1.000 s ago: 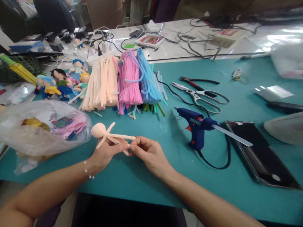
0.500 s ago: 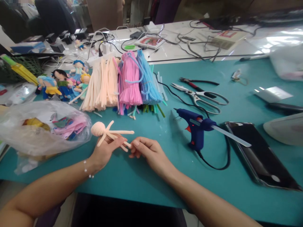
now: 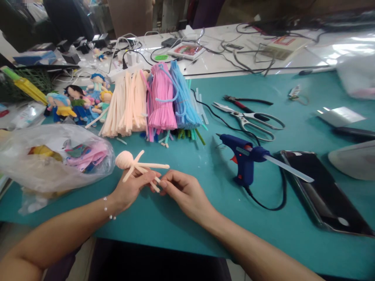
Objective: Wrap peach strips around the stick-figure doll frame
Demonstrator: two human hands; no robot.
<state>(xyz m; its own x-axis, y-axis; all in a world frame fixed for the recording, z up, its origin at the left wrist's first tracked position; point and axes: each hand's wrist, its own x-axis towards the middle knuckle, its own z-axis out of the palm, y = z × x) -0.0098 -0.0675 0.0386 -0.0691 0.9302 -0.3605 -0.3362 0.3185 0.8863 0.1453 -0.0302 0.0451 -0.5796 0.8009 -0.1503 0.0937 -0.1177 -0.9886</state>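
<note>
A peach doll figure made of pipe cleaners has a round coiled head and several thin strands for limbs. My left hand is closed around its body, thumb on top, with the head poking out to the upper left. The thumb and fingers of my right hand pinch the end of one of its strands, close to the left fingertips. Bundles of peach pipe cleaners, pink pipe cleaners and blue pipe cleaners lie beyond the hands.
Right of my hands stands a blue glue gun with a glue stick in it. Scissors, pliers and a phone lie near it. Leftward are a plastic bag of scraps and several small finished dolls.
The doll figure has shifted slightly right and tilted a little. My right fingers have turned and now pinch the strand end closer to my left hand.
</note>
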